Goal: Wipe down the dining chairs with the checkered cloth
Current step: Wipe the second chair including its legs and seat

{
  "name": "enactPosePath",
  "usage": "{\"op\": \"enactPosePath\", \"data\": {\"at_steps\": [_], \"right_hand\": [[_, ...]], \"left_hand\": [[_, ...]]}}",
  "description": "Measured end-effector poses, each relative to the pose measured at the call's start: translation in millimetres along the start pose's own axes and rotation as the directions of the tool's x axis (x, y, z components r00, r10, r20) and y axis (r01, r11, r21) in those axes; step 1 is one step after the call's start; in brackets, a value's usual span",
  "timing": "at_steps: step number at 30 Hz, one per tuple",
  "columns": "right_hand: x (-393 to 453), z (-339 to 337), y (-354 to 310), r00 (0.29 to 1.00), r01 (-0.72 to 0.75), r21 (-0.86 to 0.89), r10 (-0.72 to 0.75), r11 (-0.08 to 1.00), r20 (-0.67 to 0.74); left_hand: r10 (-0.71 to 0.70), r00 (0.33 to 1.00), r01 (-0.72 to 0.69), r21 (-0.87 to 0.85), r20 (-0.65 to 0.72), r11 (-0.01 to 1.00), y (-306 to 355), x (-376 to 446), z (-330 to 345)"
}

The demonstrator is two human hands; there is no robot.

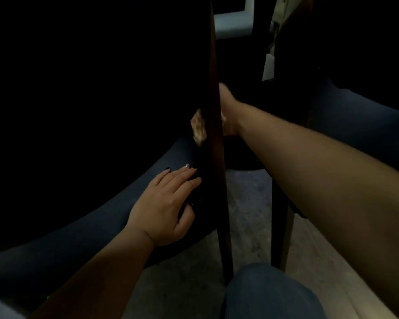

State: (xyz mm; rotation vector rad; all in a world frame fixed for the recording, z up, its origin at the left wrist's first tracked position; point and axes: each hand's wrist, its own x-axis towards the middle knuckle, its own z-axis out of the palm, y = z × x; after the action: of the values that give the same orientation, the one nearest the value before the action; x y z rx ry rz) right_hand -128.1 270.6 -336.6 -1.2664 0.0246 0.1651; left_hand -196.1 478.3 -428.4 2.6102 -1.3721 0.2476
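Observation:
The scene is very dark. A dark wooden chair leg (217,157) runs steeply down the middle of the view. My right hand (228,111) reaches around its far side, and a pale bunched cloth (198,128) shows on the leg's left edge, pressed against the wood by that hand. The cloth's pattern is too dim to make out. My left hand (166,208) lies flat with fingers spread on the dark blue padded seat (90,226) of the same chair, holding nothing.
A second chair with a blue seat (355,118) and dark leg (281,226) stands at the right. Grey speckled floor (247,215) shows between the legs. My jeans-clad knee (270,293) fills the bottom centre. A pale ledge (233,24) sits at the top.

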Motion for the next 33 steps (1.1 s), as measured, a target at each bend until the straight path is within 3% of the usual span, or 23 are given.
{"op": "enactPosePath", "data": {"at_steps": [3,7,10,14,17,19,22,24,25,27,31,33], "right_hand": [[-2,13,-18,0.956,0.256,0.132,-0.231,0.958,-0.181],[-30,19,31,0.757,0.401,-0.204,-0.449,0.893,-0.474],[-49,30,71,0.677,0.439,-0.468,-0.625,0.767,-0.388],[-29,22,36,0.6,0.461,-0.623,-0.739,0.632,-0.306],[-16,23,28,0.58,0.424,-0.631,-0.73,0.65,-0.361],[-28,17,67,0.59,0.372,-0.625,-0.695,0.686,-0.411],[-73,5,162,0.772,0.171,-0.42,-0.386,0.891,-0.506],[-100,-2,205,0.806,-0.03,-0.295,-0.152,0.955,-0.572],[-107,-4,214,0.805,-0.086,-0.293,-0.107,0.952,-0.584],[-104,-4,205,0.785,-0.074,-0.313,-0.138,0.947,-0.604],[-80,10,156,0.762,0.224,-0.461,-0.449,0.859,-0.467],[-79,11,152,0.75,0.256,-0.5,-0.496,0.827,-0.437]], "left_hand": [[0.004,1.0,-0.004,-0.003,-0.004,1.0,0,0,2],[-0.001,1.0,0.001,-0.002,-0.027,1.0,0,-1,3],[-0.001,0.999,0.001,-0.006,-0.037,1.0,1,0,3],[-0.003,0.999,0.003,-0.008,-0.044,1.0,1,-1,3],[-0.004,0.999,0.003,-0.014,-0.044,1.0,0,-1,4],[-0.005,0.999,0.004,-0.013,-0.041,1.0,1,-1,4],[-0.001,0.999,0.001,-0.016,-0.04,1.0,2,-1,3],[-0.003,0.999,0.002,-0.023,-0.045,1.0,2,-1,2],[-0.003,0.999,0.002,-0.028,-0.046,1.0,2,-1,2],[-0.005,0.999,0.004,-0.03,-0.048,1.0,2,-2,2],[-0.012,0.999,0.011,-0.015,-0.042,1.0,2,-1,4],[-0.023,0.999,0.023,-0.014,-0.037,1.0,2,-1,3]]}}
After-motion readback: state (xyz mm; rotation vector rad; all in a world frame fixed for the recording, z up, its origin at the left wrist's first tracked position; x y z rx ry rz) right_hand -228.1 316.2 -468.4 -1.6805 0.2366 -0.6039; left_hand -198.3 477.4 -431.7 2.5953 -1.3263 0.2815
